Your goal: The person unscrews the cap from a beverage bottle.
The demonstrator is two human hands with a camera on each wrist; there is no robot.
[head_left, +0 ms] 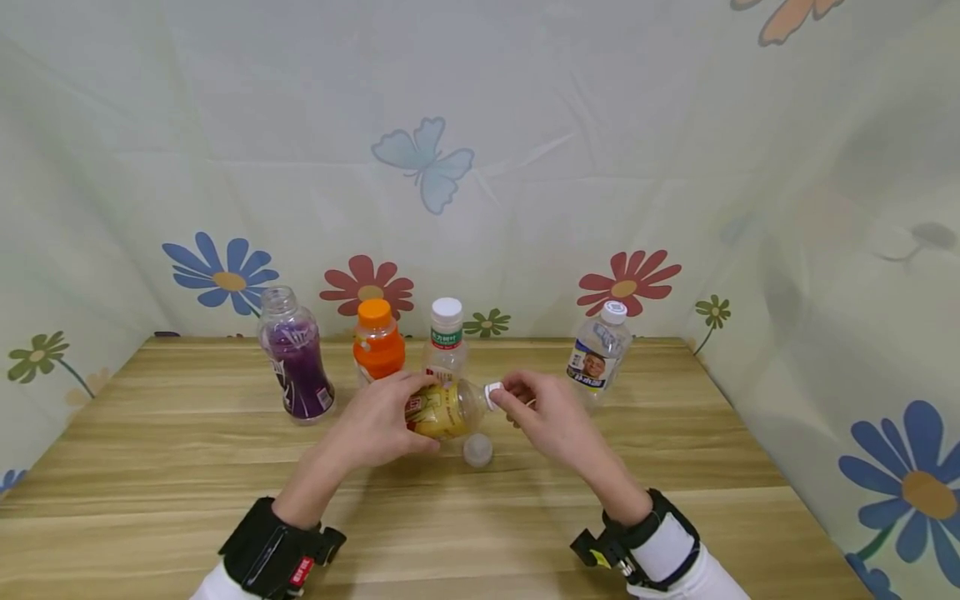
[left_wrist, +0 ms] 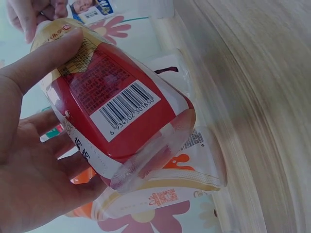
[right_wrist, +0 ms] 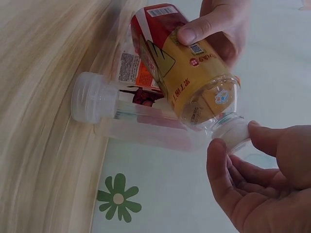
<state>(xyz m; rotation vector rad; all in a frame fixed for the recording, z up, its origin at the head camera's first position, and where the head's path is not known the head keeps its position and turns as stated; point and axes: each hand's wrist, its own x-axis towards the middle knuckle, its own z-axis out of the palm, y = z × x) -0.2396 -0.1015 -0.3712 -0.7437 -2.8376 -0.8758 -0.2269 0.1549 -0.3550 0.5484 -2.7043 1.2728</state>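
Gripped by the left hand (head_left: pixel 375 421), the red-and-yellow-labelled clear plastic bottle (head_left: pixel 442 411) could twist if held slackly while the right hand (head_left: pixel 553 418) pinches its round white plastic cap (right_wrist: pixel 233 134)

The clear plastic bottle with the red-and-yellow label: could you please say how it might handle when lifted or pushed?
The clear plastic bottle with the red-and-yellow label is probably light for its size, since no liquid is evident in its clear shoulder. Its thin-looking plastic may flex when squeezed. Stood upright, it could tip if pushed high, being taller than wide.
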